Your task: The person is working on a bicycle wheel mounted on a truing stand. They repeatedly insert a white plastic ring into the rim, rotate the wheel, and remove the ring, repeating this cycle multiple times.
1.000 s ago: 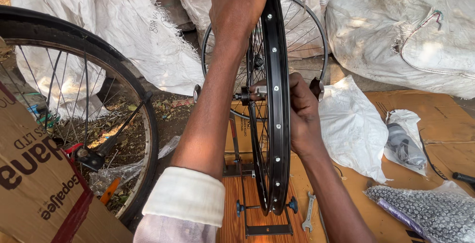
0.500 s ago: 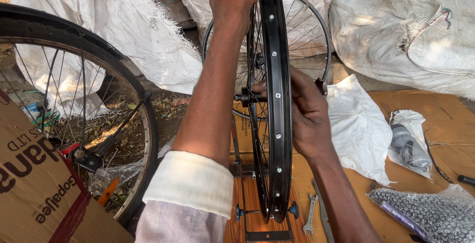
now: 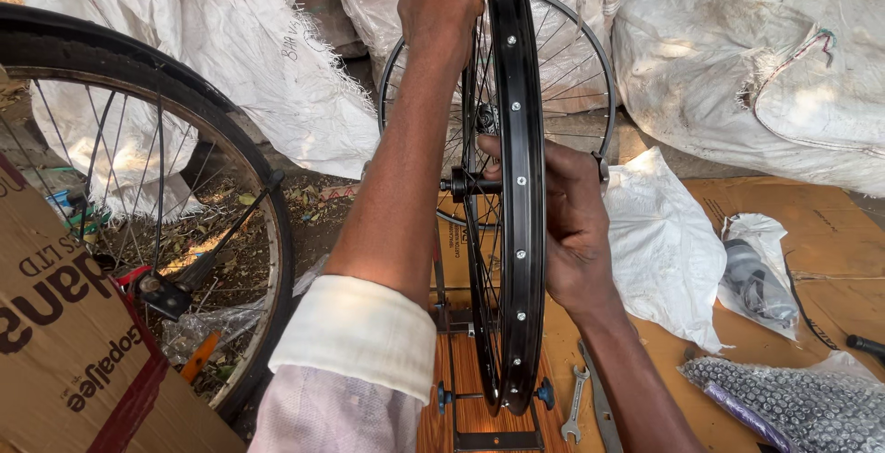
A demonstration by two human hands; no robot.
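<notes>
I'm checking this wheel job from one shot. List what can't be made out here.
- Left hand, head view: fingertips cut off by the top edge, so its grip on the rim is unclear.
- Right hand: fingers hidden behind the rim, at the hub; any tool unseen.
- Stand: base cut off by the bottom edge.
- Bag: dark contents unrecognisable through plastic.
- Spanner: size too small to tell.

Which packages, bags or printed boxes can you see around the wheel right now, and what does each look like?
Cardboard box: lower left, brown with dark print and a red stripe.
White sacks: along the back, bulging woven, faint markings.
Clear bag: right, on flat cardboard, dark part inside.
Bubble-wrap bag: bottom right, greyish.
White bag: beside the right hand, crumpled.
</notes>
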